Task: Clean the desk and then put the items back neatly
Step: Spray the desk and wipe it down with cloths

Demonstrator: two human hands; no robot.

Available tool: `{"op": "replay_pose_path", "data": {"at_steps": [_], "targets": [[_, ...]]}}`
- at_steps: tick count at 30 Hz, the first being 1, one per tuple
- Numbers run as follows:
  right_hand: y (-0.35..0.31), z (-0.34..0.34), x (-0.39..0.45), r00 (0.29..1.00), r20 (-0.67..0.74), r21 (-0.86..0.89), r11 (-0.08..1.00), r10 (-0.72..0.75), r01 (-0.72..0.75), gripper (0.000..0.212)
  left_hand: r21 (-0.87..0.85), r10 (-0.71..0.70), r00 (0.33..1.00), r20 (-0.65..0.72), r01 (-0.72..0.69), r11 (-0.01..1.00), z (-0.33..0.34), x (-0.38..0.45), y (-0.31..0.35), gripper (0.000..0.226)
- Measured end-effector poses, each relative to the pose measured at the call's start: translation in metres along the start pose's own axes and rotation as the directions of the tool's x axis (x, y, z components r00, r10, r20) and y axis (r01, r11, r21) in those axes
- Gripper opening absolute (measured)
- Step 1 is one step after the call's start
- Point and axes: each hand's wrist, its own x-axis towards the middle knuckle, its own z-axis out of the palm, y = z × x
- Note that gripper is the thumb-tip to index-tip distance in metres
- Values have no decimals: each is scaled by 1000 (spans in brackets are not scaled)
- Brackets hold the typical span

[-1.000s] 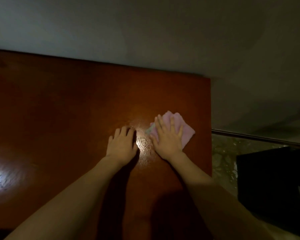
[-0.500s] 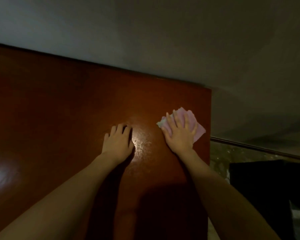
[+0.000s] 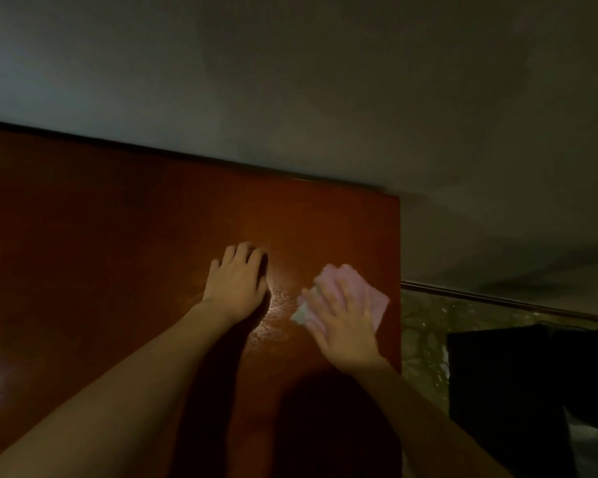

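Wiping step: your right hand (image 3: 346,326) presses flat a pink cloth (image 3: 354,288) on the counter (image 3: 118,253); left hand (image 3: 237,281) rests flat, empty. Next, sweep unwiped areas.

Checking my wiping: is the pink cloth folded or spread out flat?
Folded: the pink cloth shows a compact squarish pad with layered edges under the right hand, flat on the reddish-brown wooden desk.

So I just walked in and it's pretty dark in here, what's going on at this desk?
A person is wiping down the reddish-brown wooden desk. Their right hand presses flat on a folded pink cloth near the desk's right edge, and the blur suggests it is mid-stroke. The left hand rests on the bare wood beside it, fingers loosely bent, holding nothing. A shiny patch between the hands may be wet, or just glare. No other items show on the desk.
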Motion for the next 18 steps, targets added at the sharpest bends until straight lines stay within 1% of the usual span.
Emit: {"op": "replay_pose_path", "data": {"at_steps": [2, 4, 6, 8, 10, 12, 15, 17, 18], "targets": [[22, -9, 9, 990, 5, 34, 989, 143, -143, 54, -6, 23, 1000, -3, -23, 1000, -2, 5, 4, 52], [32, -20, 31, 974, 5, 77, 971, 228, -227, 57, -8, 16, 1000, -2, -16, 1000, -4, 9, 1, 53], [33, -28, 67, 955, 7, 120, 948, 296, -294, 58, -12, -13, 1000, -3, 13, 1000, -5, 11, -6, 54], [24, -34, 105, 952, 22, 162, 939, 305, -305, 55, -9, -45, 999, 0, 45, 999, -5, 12, -12, 54], [8, -38, 132, 975, 6, 160, 962, 222, -220, 55, 6, -58, 998, 5, 58, 998, -5, 12, -18, 54], [-11, -36, 139, 997, 15, 131, 989, 75, -76, 56, 23, -68, 998, 10, 68, 997, -5, 16, -24, 55], [-28, -28, 116, 986, 29, 50, 985, -165, 163, 65, 29, -97, 995, 17, 97, 995, -5, 22, -27, 56], [-20, -21, 93, 968, 50, 8, 969, -246, 246, 61, 34, -98, 995, 26, 97, 995, -5, 29, -22, 57], [-11, -20, 83, 969, 54, 7, 970, -243, 243, 59, 36, -86, 996, 33, 85, 996, -6, 33, -18, 58]]}}
